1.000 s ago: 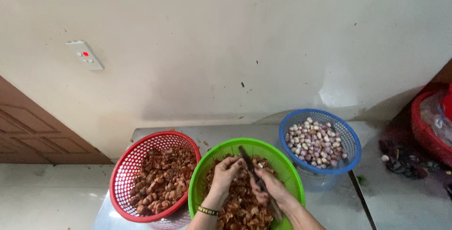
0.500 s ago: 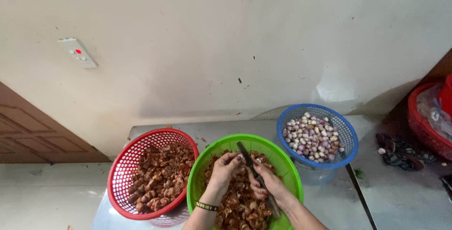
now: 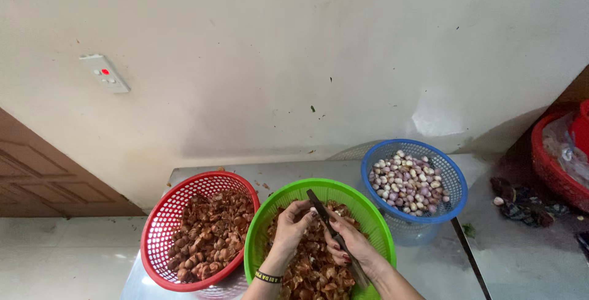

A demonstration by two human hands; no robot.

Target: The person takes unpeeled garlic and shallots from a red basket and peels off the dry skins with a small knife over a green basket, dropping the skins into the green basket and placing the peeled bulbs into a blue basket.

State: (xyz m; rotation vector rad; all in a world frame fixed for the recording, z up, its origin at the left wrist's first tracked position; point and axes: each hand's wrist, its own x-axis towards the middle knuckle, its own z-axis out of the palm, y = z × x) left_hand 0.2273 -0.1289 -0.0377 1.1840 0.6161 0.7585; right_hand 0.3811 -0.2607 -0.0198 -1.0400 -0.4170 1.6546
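Note:
A green basket (image 3: 270, 214) full of brown shallot skins sits at the bottom centre. Over it my left hand (image 3: 289, 226) pinches a small shallot between its fingertips; a dark band circles that wrist. My right hand (image 3: 348, 238) grips a knife (image 3: 325, 217) whose dark blade points up and left, its tip close to my left fingers. A red basket (image 3: 161, 226) of brown unpeeled shallots stands to the left. A blue basket (image 3: 451, 180) of peeled pale and purple shallots stands to the right.
The baskets rest on a metal table (image 3: 288, 171) against a cream wall. A white switch plate (image 3: 104, 73) with a red light hangs on the wall. A brown door (image 3: 37, 177) is at left, a red tub (image 3: 552, 165) at far right.
The view has shifted slightly. Both hands stay over the green basket, the knife blade still angled toward my left fingers.

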